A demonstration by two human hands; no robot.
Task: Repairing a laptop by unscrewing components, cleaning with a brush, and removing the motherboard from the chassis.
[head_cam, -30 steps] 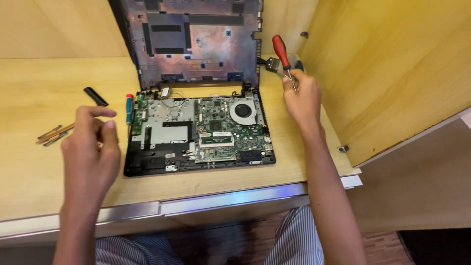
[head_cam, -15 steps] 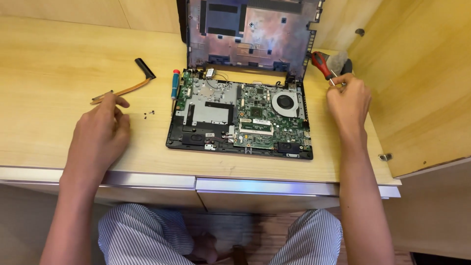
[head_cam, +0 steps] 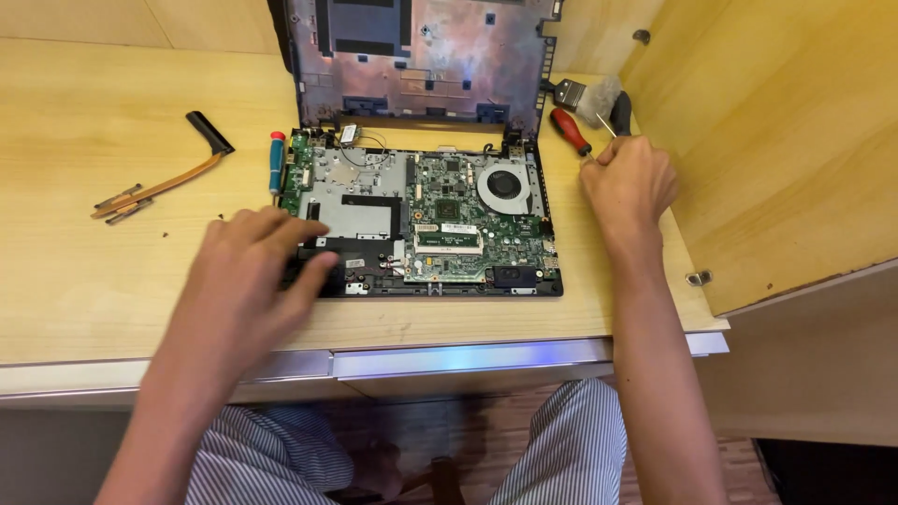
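Observation:
An opened laptop base (head_cam: 430,220) lies on the wooden desk (head_cam: 84,271), its green circuit board and round fan (head_cam: 504,187) exposed. Its removed cover (head_cam: 421,51) stands upright behind it. My left hand (head_cam: 248,271) rests with spread fingers on the laptop's front left corner. My right hand (head_cam: 629,182) is closed at the laptop's right side, by a red-handled screwdriver (head_cam: 571,129) lying on the desk; a thin metal shaft sticks up from its fingers.
A copper heat pipe with a black end (head_cam: 164,182) lies at the left with small screws near it. A blue and red screwdriver (head_cam: 277,161) lies beside the laptop's left edge. A brush (head_cam: 585,92) sits by the wooden side panel (head_cam: 767,140).
My left hand moved right from the desk near the screws onto the laptop's front left corner. My right hand lowered the red screwdriver toward the desk.

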